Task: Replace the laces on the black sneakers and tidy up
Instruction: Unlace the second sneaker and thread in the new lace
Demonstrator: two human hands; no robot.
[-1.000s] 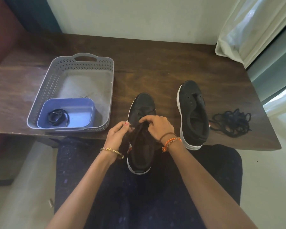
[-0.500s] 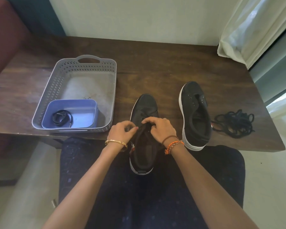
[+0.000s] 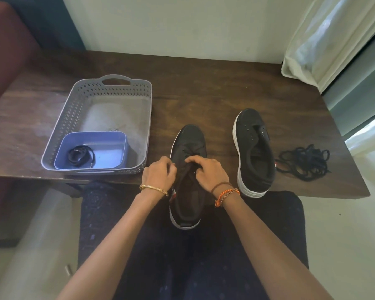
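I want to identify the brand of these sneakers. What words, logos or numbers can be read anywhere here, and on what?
No text here can be read.
Red and white tag on the side of the held sneaker: too small and blurred to read.
Red tag on the other sneaker: too small to read.
Grey basket and blue tub: no visible markings.
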